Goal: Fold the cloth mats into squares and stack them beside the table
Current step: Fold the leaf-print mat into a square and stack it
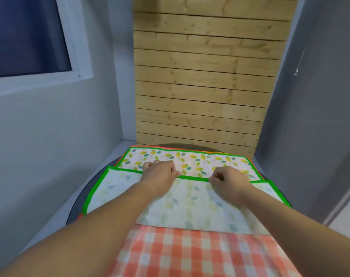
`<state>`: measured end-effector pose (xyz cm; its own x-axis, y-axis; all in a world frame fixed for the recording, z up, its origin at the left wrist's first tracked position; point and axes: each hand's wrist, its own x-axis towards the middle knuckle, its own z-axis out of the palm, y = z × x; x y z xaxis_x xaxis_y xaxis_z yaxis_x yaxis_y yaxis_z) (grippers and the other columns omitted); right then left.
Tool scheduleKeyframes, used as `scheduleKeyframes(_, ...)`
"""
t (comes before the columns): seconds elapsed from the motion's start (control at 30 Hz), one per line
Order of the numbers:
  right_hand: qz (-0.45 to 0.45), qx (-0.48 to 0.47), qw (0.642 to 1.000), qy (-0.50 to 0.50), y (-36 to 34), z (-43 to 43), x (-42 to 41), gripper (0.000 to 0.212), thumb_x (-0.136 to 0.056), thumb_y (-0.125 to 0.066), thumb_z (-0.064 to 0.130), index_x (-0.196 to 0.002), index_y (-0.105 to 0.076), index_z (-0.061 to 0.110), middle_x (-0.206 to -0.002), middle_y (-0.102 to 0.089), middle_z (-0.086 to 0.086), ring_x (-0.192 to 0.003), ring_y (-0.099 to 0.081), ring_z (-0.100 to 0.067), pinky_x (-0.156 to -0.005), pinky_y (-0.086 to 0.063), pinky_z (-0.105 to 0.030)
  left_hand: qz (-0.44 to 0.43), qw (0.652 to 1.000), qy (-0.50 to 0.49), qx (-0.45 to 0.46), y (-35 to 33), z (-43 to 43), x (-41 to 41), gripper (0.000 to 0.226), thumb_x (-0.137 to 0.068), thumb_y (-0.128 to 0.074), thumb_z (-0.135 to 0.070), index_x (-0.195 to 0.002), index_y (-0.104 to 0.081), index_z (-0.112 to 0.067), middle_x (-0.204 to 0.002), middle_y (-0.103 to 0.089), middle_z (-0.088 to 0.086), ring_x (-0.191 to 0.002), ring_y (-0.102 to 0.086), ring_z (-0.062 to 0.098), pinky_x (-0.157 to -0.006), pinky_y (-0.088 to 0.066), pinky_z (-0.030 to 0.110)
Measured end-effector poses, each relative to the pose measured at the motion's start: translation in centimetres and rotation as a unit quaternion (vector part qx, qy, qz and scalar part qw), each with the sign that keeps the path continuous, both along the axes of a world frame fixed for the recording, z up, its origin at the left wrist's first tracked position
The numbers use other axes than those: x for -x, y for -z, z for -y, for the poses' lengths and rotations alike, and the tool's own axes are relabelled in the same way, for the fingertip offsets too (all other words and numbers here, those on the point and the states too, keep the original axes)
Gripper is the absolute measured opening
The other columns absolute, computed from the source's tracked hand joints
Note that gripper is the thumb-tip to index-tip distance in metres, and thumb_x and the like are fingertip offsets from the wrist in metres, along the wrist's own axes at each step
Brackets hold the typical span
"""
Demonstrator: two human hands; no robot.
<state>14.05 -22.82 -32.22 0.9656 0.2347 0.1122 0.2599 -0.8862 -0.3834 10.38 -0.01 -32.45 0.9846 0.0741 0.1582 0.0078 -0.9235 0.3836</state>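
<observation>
As each pinches its folded-over green edge, left hand (160,173) and right hand (228,180) on the leaf-print mat (190,205).

A window (26,35) with a dark blue pane and a white frame (78,47) sits high in the pale grey left wall (50,126). A panel of horizontal knotty pine planks (206,76) stands behind the far edge of the round dark table (78,208). A grey wall (320,96) closes the right side. The light is soft and even.
</observation>
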Motion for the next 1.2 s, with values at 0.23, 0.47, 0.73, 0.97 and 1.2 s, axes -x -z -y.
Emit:
scheduleKeyframes(0.23, 0.040, -0.014, 0.999, 0.005, 3.3, -0.1, -2.1, 0.017, -0.087, -0.062, 0.047, -0.075, -0.058, 0.035, -0.095, -0.057, 0.005, -0.095, -0.052, -0.020, -0.087, -0.042, -0.040, 0.045, 0.999, -0.008, -0.018, 4.4, -0.5, -1.8, 0.026, -0.099, -0.050, -0.054, -0.086, -0.051, -0.031, -0.100, -0.048, -0.010, -0.104, -0.039, 0.015, -0.093, -0.026, 0.035)
scheduleKeyframes(0.47, 0.061, -0.030, 0.998, 0.013, 4.2, 0.0, -2.4, 0.015, -0.088, -0.063, 0.047, -0.083, -0.060, 0.033, -0.097, -0.056, 0.005, -0.098, -0.051, -0.020, -0.090, -0.039, -0.042, 0.026, 0.999, -0.024, 0.022, 4.9, -1.0, -2.7, 0.027, -0.095, -0.055, -0.055, -0.087, -0.055, -0.029, -0.098, -0.050, -0.011, -0.104, -0.042, 0.016, -0.096, -0.027, 0.035)
scheduleKeyframes(0.73, 0.064, -0.017, 0.998, 0.017, 3.6, -0.3, -1.7, 0.014, -0.088, -0.062, 0.046, -0.093, -0.064, 0.033, -0.098, -0.056, 0.007, -0.104, -0.052, -0.022, -0.094, -0.036, -0.042, 0.031, 0.998, -0.030, 0.035, 5.1, -1.0, -2.8, 0.030, -0.094, -0.057, -0.057, -0.081, -0.051, -0.030, -0.095, -0.049, -0.013, -0.102, -0.043, 0.016, -0.092, -0.026, 0.034)
scheduleKeyframes(0.97, 0.015, 0.108, 0.986, -0.123, 2.9, -3.0, 7.5, 0.067, -0.085, -0.022, 0.074, -0.142, -0.035, 0.042, -0.158, -0.022, 0.007, -0.150, -0.001, -0.024, -0.118, 0.009, -0.054, 0.037, 0.999, -0.031, 0.025, 5.3, -1.0, -2.8, 0.032, -0.094, -0.056, -0.058, -0.082, -0.051, -0.029, -0.096, -0.051, -0.013, -0.102, -0.042, 0.017, -0.092, -0.027, 0.035)
scheduleKeyframes(1.2, -0.043, 0.163, 0.979, -0.119, 4.7, -2.9, 9.1, 0.074, -0.090, -0.015, 0.074, -0.154, 0.002, 0.041, -0.163, 0.016, 0.007, -0.148, 0.022, -0.023, -0.117, 0.015, -0.054, -0.016, 0.999, -0.005, -0.028, 3.3, -0.4, -1.6, 0.028, -0.098, -0.047, -0.057, -0.094, -0.055, -0.030, -0.105, -0.052, -0.009, -0.113, -0.046, 0.020, -0.101, -0.031, 0.039)
